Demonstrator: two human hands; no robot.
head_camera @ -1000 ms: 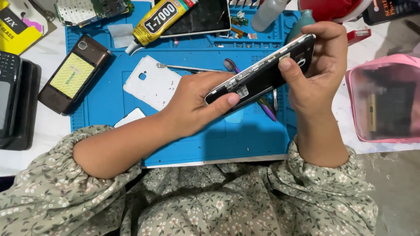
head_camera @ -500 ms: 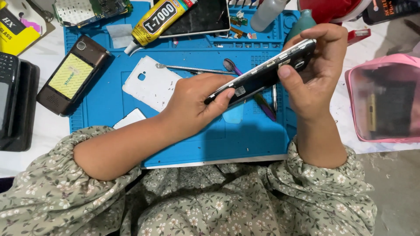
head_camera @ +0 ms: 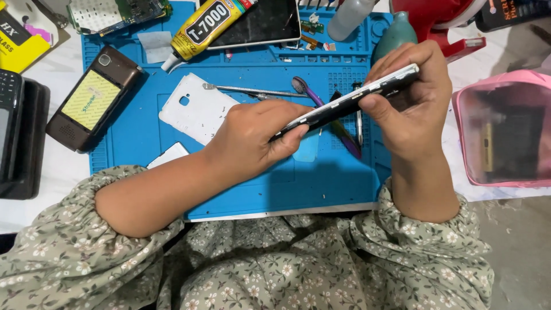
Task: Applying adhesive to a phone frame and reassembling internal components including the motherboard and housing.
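Both hands hold a black phone (head_camera: 344, 104) with a silver edge, tilted nearly edge-on to the camera above the blue work mat (head_camera: 252, 183). My left hand (head_camera: 255, 140) grips its lower left end, thumb pressed along the edge. My right hand (head_camera: 410, 100) wraps around its upper right end, thumb on the near side. Under the phone on the mat lie a purple-handled tool (head_camera: 336, 123) and a thin metal pry tool (head_camera: 249, 90). A white phone back cover (head_camera: 192, 109) lies left of my left hand.
A yellow glue tube (head_camera: 204, 26) and a dark phone screen (head_camera: 264, 23) lie at the mat's far edge. A brown phone (head_camera: 92, 97) sits at the mat's left side. A pink translucent box (head_camera: 508, 135) stands on the right, a circuit board (head_camera: 115, 11) at top left.
The phone has rotated in both hands from showing its open back to nearly edge-on. My right thumb has shifted along its near side.
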